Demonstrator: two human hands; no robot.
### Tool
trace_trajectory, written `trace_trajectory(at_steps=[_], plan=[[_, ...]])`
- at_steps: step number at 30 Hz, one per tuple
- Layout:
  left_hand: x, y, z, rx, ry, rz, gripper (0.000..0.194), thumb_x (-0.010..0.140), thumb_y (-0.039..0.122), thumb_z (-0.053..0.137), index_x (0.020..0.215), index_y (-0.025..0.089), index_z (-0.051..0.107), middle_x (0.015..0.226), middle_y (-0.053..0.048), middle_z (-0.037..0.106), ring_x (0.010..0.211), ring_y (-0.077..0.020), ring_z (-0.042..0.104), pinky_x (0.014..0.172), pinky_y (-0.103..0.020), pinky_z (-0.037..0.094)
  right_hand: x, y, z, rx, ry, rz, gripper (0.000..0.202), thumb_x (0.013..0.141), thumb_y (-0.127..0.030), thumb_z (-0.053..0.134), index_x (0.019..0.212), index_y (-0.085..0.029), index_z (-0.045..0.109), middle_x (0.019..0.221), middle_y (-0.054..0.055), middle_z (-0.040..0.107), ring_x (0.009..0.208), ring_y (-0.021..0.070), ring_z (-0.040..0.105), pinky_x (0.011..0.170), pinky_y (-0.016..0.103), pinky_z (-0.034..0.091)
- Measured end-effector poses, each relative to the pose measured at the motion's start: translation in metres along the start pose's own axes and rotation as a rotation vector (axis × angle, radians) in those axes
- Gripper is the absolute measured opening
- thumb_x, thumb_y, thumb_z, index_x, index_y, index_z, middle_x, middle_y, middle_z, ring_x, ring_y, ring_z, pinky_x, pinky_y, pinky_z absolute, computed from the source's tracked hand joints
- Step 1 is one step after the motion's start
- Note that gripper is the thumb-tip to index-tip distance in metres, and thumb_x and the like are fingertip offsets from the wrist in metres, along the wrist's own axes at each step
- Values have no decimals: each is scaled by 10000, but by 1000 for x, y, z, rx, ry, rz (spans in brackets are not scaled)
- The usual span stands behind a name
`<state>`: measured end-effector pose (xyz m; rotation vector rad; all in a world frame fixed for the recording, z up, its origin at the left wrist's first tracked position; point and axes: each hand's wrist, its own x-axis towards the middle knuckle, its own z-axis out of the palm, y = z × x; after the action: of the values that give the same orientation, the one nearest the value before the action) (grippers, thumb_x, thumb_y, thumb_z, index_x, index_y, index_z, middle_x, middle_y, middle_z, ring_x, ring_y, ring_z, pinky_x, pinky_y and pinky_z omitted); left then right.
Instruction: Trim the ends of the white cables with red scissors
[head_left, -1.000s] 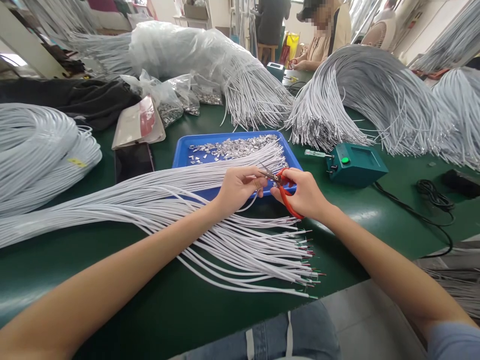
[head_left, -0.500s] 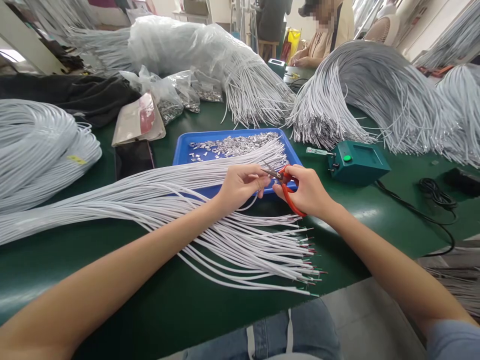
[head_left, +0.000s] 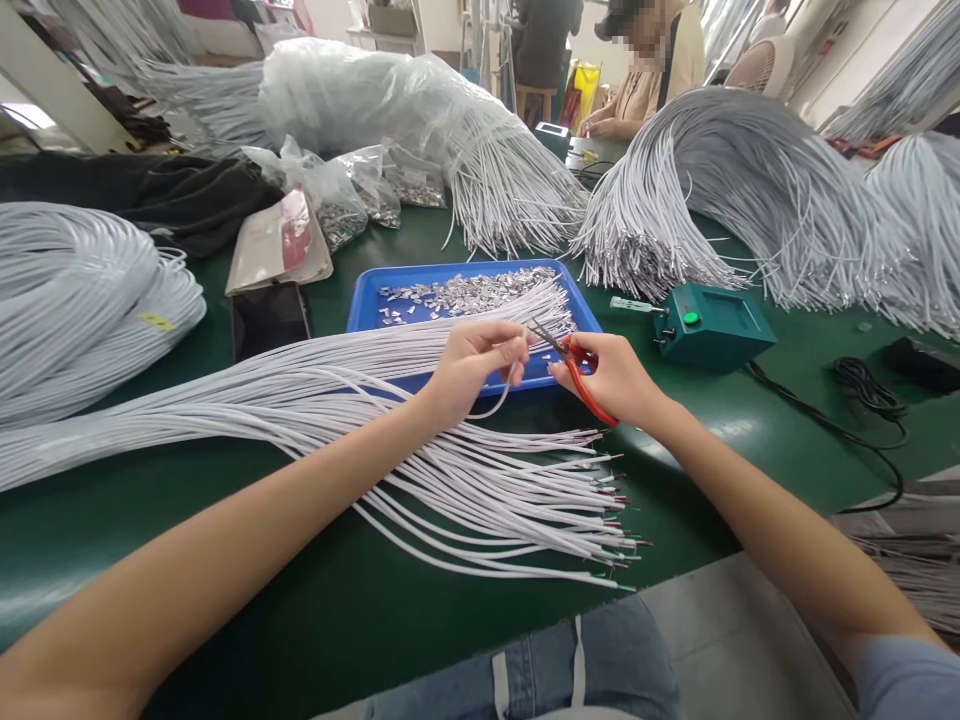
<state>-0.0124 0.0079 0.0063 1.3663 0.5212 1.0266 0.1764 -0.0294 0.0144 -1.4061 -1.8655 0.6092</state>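
Observation:
My left hand (head_left: 480, 368) pinches one white cable (head_left: 495, 408) near its end, above the front part of a blue tray (head_left: 367, 300). Orange-handled scissors (head_left: 592, 395) are gripped in my right hand (head_left: 619, 375), their blades pointing left at the cable end beside my left fingertips. Whether the blades touch the cable I cannot tell. Small metal pieces (head_left: 472, 292) lie in the tray, and a bundle of white cables (head_left: 352, 355) runs into it. Below my hands fans a second group of cables (head_left: 510, 500) with red and green wire ends showing.
A green device (head_left: 716, 325) with a lit button stands right of the tray. Behind are large cable bundles (head_left: 510, 170), bags of metal parts (head_left: 341, 205) and another person (head_left: 637, 95). A cable coil (head_left: 82, 300) and a dark phone-like slab (head_left: 268, 320) lie left.
The scissors have shifted slightly, with the blades now tilted further up and the handles a little lower right. My left fingers have closed and turned slightly around the cable.

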Motion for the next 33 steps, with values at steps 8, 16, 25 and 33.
trace_trajectory(at_steps=[8, 16, 25, 33], plan=[[-1, 1, 6, 15, -86, -57, 291, 668, 358, 819, 714, 95, 702, 562, -11, 632, 456, -83, 571, 456, -187, 460, -1, -8, 2, 496, 117, 71, 187, 629, -248, 677, 619, -190, 499, 688, 7, 639, 643, 144, 575, 632, 290, 468], [-2, 2, 9, 47, -160, -71, 282, 666, 353, 823, 726, 98, 721, 594, -15, 641, 451, -83, 586, 441, -181, 477, -10, -22, -2, 471, 175, 16, 183, 670, -234, 656, 619, -206, 482, 699, 3, 656, 681, 151, 603, 687, 324, 504], [-2, -1, 9, 120, -140, -48, 316, 660, 391, 818, 714, 102, 700, 581, 1, 614, 435, -75, 575, 410, -160, 462, -12, -23, 1, 463, 171, 1, 191, 667, -232, 665, 608, -213, 484, 701, 0, 657, 682, 150, 597, 703, 329, 512], [-2, -2, 9, 152, -140, -54, 362, 660, 437, 809, 723, 99, 697, 610, -13, 632, 426, -82, 584, 399, -165, 463, -13, -19, 3, 442, 188, -7, 193, 680, -225, 666, 628, -215, 480, 710, -7, 652, 683, 144, 602, 731, 330, 517]])
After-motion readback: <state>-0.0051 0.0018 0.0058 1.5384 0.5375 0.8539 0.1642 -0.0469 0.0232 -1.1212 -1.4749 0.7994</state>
